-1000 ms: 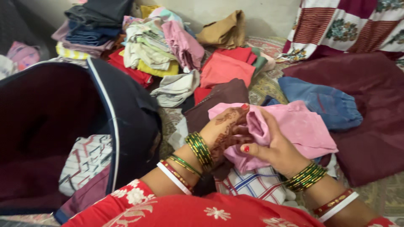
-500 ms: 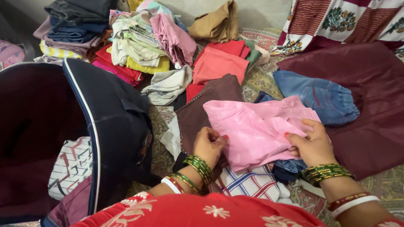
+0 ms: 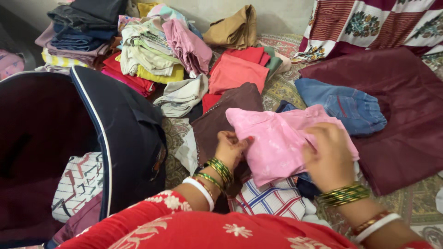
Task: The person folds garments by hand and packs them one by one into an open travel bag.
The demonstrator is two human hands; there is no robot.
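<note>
My left hand pinches pink cloth edge; right hand presses on its other side. Hands apart. Jeans just beside.

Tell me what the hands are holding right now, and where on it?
Both hold the pink garment: the left hand pinches its left edge, and the right hand grips its right side over the folded cloth.

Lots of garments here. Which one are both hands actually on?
The pink garment: left hand pinches its edge, right hand presses on top. No other garment is touched.
</note>
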